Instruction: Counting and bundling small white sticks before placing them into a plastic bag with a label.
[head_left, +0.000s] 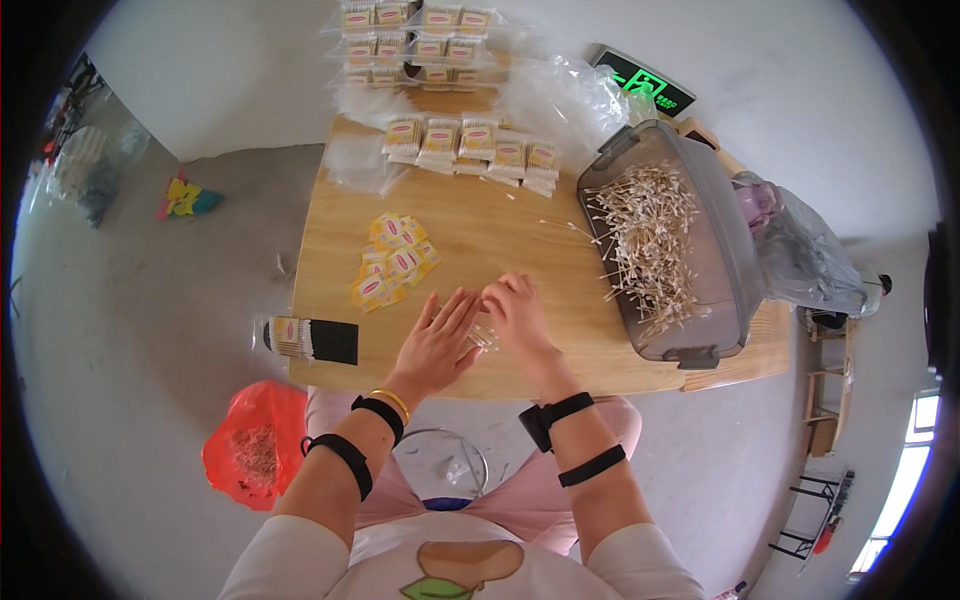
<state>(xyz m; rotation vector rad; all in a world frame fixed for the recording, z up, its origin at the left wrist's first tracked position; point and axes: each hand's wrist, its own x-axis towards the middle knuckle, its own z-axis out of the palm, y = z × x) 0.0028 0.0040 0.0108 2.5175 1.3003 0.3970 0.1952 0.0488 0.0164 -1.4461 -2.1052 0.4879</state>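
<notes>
Pale wooden cotton swabs (pixel 482 337) lie in a small bundle on the table (pixel 520 250), pinched between the two hands: the left hand (pixel 437 343) rests flat with fingers spread just left of it, and the right hand (pixel 517 312) curls over it from the right. The bundle's long axis runs roughly left to right between the fingertips; the grey bin (pixel 725 250) of loose swabs lies well to the right of the right hand.

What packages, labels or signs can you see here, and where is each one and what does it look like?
Loose labels: small yellow slips with red ovals, mid-table, left of the hands.
Filled packets: clear, yellow-topped, rowed along the table's far side.
More packets: stacked beyond, near the wall.
Sign: dark rectangle with green markings, on the floor beside the grey bin.
</notes>
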